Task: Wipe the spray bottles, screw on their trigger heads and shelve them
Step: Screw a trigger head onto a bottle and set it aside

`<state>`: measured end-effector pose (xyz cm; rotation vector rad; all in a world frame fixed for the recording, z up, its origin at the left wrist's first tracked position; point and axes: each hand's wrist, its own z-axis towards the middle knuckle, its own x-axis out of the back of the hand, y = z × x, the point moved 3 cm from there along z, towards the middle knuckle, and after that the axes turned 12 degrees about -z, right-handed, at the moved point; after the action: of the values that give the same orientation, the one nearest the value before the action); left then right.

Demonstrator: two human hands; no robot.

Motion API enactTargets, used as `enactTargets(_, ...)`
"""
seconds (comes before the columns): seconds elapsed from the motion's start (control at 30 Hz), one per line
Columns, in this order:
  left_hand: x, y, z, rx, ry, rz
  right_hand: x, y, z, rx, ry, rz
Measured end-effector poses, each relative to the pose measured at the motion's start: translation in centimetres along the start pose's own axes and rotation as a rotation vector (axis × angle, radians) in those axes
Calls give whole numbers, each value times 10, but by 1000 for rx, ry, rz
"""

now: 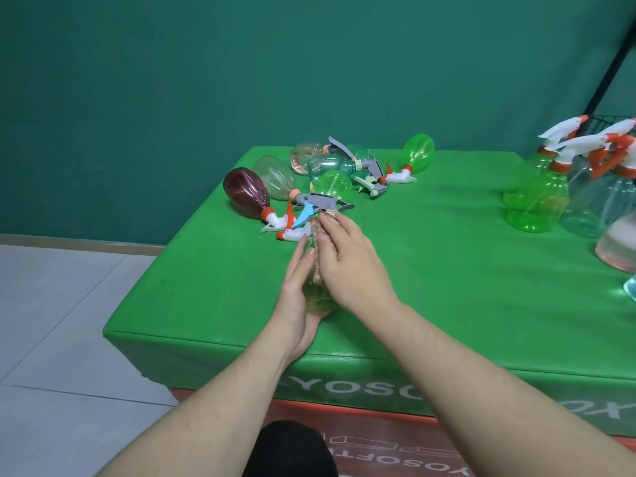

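Note:
I hold a clear yellowish spray bottle (318, 299) over the green table (447, 270), near its front. My left hand (296, 287) cradles its base and left side, fingers lying along it. My right hand (347, 259) grips a pinkish waffle cloth (318, 232) and presses it on the bottle's upper part, hiding the neck. Beyond the hands lies a pile of bottles: a dark red one (246, 192), a clear one (275, 177) with a grey and blue trigger head (318, 203), and a green one (332, 184).
Another green bottle (418, 153) with a white head lies further back. Several bottles with white and orange heads stand at the right edge, among them a green one (537, 201). Behind them are a black wire rack (605, 120) and a pole. Grey floor tiles lie to the left.

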<state>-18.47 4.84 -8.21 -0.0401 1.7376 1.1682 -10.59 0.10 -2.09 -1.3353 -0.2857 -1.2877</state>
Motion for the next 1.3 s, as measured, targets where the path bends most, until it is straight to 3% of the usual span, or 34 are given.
enactTargets(0.2, 4, -2, 1, -27, 73, -59, -1, 1, 17, -82, -82, 74)
enactTargets(0.4, 2, -1, -1, -26, 83, -61, -5, 7, -11, 80, 30, 98)
enactTargets(0.6, -4, -1, -3, -85, 137, -10, -8, 13, -42, 204, 52, -28)
enactTargets(0.9, -6, 3, -8, -80, 90, -74, -15, 18, -74, 203, 13, -77)
enactTargets(1.3, -1, -1, -4, -22, 39, 7, -4, 7, -66, 210, 117, -79)
